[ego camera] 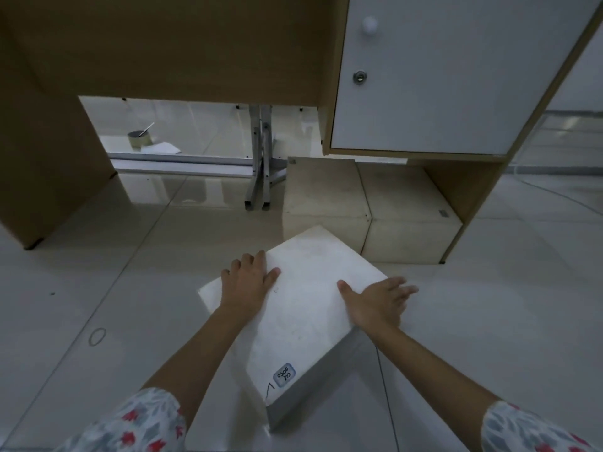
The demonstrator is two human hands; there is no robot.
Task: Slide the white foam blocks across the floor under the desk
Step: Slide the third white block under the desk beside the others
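The left hand [248, 282] is lying flat and open on the upper left edge of a white foam block [293, 321], fingers spread and curling over that edge, gripping nothing. The right hand [378, 301] is also pressing open-palmed on the block's right edge, thumb on the top face and fingers reaching past the corner. Both forearms are coming up from the bottom of the frame out of floral sleeves [130, 425].

The block is sitting at the centre of the frame on the glossy tiled floor [98, 272], turned at an angle, with a small blue-bordered label [285, 375] near its lower corner. Its far corner is touching or just short of two more foam blocks [372, 203] lying side by side on the floor above it, tucked beneath the white cabinet door [440, 76] at the upper right. Those two are standing directly in its way.

To the upper left, the brown desk panel [163, 44] is leaving a gap where metal legs [261, 164] are standing, with a tape roll [139, 138] farther back. A rubber band [97, 336] is lying on the floor at the left.
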